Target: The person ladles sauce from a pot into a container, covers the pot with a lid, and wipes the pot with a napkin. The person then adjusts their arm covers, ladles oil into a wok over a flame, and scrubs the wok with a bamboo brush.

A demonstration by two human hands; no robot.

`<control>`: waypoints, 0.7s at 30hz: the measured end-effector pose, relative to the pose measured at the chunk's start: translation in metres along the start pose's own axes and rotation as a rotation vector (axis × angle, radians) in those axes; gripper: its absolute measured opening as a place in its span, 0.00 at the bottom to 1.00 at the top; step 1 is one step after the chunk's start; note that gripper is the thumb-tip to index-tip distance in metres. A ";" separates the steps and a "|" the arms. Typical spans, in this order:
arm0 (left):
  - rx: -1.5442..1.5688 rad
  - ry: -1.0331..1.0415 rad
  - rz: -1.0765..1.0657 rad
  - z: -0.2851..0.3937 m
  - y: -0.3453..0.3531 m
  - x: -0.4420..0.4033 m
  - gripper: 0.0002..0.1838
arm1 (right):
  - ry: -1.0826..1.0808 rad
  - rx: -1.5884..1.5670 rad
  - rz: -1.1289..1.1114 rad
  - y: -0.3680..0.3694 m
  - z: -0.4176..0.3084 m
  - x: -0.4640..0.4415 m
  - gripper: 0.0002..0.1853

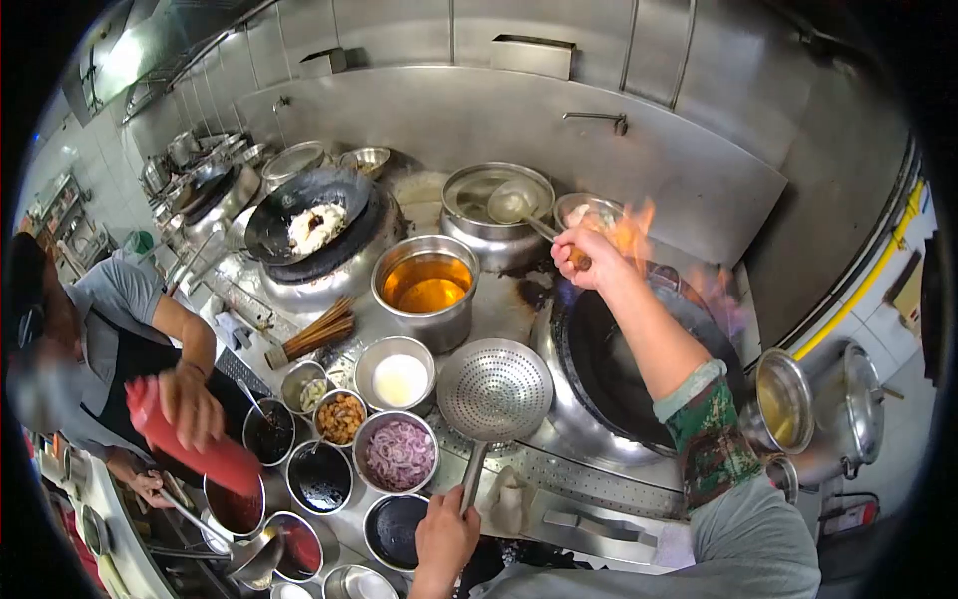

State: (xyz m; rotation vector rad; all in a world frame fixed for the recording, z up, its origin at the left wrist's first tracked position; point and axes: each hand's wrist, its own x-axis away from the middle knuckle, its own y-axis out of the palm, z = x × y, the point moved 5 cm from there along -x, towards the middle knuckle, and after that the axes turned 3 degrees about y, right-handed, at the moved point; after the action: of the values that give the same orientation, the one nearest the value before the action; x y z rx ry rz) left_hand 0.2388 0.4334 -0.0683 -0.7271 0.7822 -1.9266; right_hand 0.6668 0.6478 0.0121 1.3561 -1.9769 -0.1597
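Observation:
My right hand [591,262] is closed round the wooden-ended handle of a ladle [511,205], whose bowl hangs over a round metal pot [499,172] at the back. Below that arm sits a dark wok [639,364] on the right burner, with flames [631,235] rising at its far edge. In the lower middle, my left hand [447,534] grips the handle of a perforated strainer [494,389]. That strainer's bowl lies beside a bowl of sliced red onions [397,454] and a bowl of whitish liquid [399,379].
A pot of amber liquid [427,290] stands mid-counter, near a bamboo wok brush [317,327]. On the left, a co-worker holds a red squeeze bottle [190,444] and a ladle [254,559] over several sauce bowls. Another wok [317,225] holds white food. Metal pots [783,399] stand right.

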 end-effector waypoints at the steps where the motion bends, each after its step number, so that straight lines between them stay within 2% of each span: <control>1: -0.007 -0.025 -0.010 -0.001 0.000 0.002 0.25 | 0.056 -0.228 -0.110 0.002 -0.002 0.011 0.05; 4: -0.203 0.208 0.161 0.014 0.000 0.013 0.25 | 0.124 -0.558 -0.242 -0.002 -0.005 0.058 0.05; 5: -0.065 0.282 0.203 0.018 0.009 0.016 0.28 | 0.108 -0.575 -0.301 -0.006 -0.006 0.077 0.05; 8: 0.162 0.344 0.110 0.049 0.040 0.017 0.34 | 0.062 -0.549 -0.282 -0.025 -0.005 0.146 0.05; 9: 0.102 0.387 0.125 0.041 0.066 0.012 0.39 | 0.064 -0.532 -0.258 -0.034 -0.003 0.172 0.04; 12: 0.144 0.260 0.212 0.013 0.117 -0.008 0.41 | -0.015 -0.358 -0.181 -0.069 0.008 0.246 0.05; 14: 0.281 0.076 0.129 -0.011 0.134 -0.018 0.42 | -0.056 -0.233 -0.068 -0.101 0.017 0.288 0.05; 16: 0.428 -0.013 0.003 -0.022 0.137 -0.024 0.43 | -0.102 -0.045 0.058 -0.133 0.029 0.319 0.05; 17: 0.450 -0.003 0.009 -0.040 0.149 -0.033 0.42 | -0.131 0.077 0.126 -0.148 0.035 0.333 0.06; 18: 0.473 0.007 0.013 -0.030 0.143 -0.034 0.42 | -0.158 0.199 0.196 -0.164 0.041 0.348 0.06; 19: 0.424 -0.072 -0.145 -0.023 0.140 -0.031 0.42 | -0.151 0.305 0.244 -0.186 0.050 0.356 0.10; 21: 0.363 0.023 -0.120 -0.028 0.150 -0.036 0.36 | -0.107 0.440 0.352 -0.216 0.066 0.383 0.21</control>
State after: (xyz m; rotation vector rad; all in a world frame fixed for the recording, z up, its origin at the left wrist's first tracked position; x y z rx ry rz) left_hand 0.3110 0.4137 -0.2066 -0.5384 0.3912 -2.1125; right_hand 0.7197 0.2083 0.0483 1.2468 -2.4004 0.3971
